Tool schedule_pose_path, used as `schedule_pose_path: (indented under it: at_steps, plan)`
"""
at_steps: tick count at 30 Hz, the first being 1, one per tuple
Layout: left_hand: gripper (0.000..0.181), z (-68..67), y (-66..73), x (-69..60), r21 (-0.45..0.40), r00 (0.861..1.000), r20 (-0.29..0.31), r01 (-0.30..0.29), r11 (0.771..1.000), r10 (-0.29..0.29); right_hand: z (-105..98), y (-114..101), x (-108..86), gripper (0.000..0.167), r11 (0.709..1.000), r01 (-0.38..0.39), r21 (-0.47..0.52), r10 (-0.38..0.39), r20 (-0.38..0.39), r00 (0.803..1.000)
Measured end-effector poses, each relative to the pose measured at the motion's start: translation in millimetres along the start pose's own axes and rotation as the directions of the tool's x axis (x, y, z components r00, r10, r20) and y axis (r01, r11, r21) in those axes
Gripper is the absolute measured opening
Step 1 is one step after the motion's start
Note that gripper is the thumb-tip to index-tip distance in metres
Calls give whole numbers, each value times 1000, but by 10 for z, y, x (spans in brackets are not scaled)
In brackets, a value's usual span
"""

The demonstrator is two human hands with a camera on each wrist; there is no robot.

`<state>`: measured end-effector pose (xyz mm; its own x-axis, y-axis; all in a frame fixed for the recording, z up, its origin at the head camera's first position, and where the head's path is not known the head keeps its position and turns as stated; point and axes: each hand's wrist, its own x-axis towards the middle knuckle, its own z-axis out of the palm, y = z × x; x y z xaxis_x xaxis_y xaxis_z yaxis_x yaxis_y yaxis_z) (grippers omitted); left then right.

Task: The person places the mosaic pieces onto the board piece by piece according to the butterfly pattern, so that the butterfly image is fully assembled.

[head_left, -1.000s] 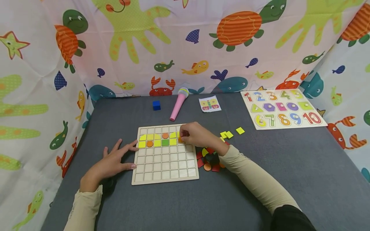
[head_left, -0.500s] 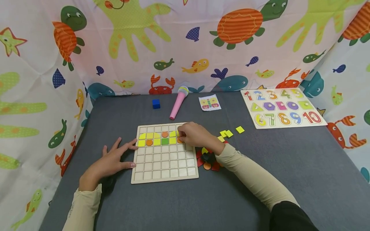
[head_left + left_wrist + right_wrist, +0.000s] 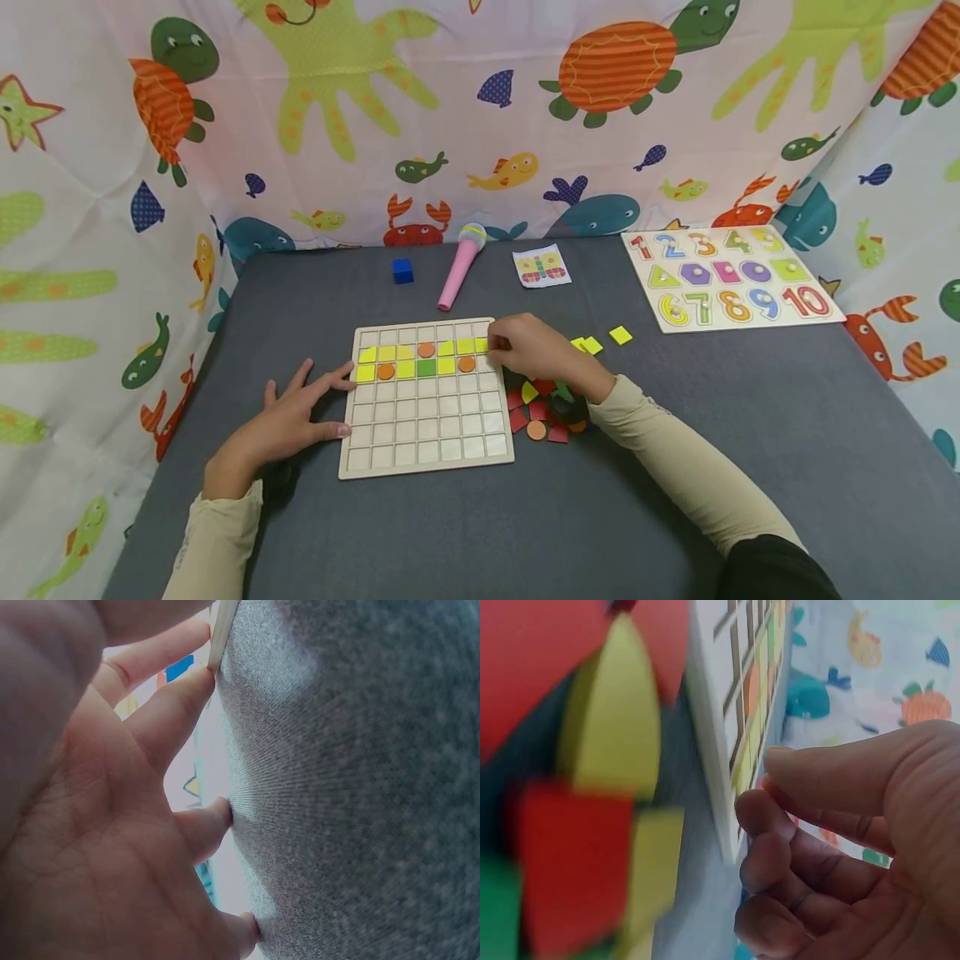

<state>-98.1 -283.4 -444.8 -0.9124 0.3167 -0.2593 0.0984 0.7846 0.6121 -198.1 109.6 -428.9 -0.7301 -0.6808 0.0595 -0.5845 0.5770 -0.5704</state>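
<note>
A wooden grid board lies on the table, its upper rows partly filled with yellow tiles, orange discs and a green tile. My left hand rests at the board's left edge, fingers spread. In the left wrist view, two fingertips of that hand touch the board's edge and others press on the table. My right hand hovers at the board's upper right, beside a yellow tile at the row's end. In the right wrist view its fingers are loosely bent, with nothing visible between thumb and forefinger.
Loose red, yellow, orange and green pieces lie right of the board, partly under my right wrist. Several yellow squares lie beyond. Behind are a blue cube, a pink toy microphone, a pattern card and a number puzzle.
My right hand has shifted right, off the orange disc in the second filled row, which now shows fully. The left hand has stayed at the board's edge.
</note>
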Motion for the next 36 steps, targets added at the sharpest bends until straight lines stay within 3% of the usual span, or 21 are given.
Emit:
schedule_pose_path:
  at_steps: [6, 12, 21, 29, 36]
  plan:
    - [85, -5, -10, 14, -6, 1000, 8, -6, 1000, 6, -222, 194, -259, 2, 999, -52, -1, 52, -38, 998]
    - [82, -9, -30, 22, -7, 1000, 13, -18, 1000, 18, -417, 427, -532, 20, 991, -137, 8, 137, -34, 990]
    - [87, -24, -34, 31, 0, 1000, 20, -22, 1000, 22, -621, 709, -853, 29, 990, -133, -53, 132, -9, 991]
    - [89, -24, -24, 25, -2, 1000, 19, -14, 1000, 14, -650, 792, -925, 19, 977, -192, -95, 192, -10, 981]
    - [88, -21, -10, 22, -8, 1000, 23, -8, 1000, 8, -695, 774, -885, 12, 972, -233, -29, 231, -45, 972]
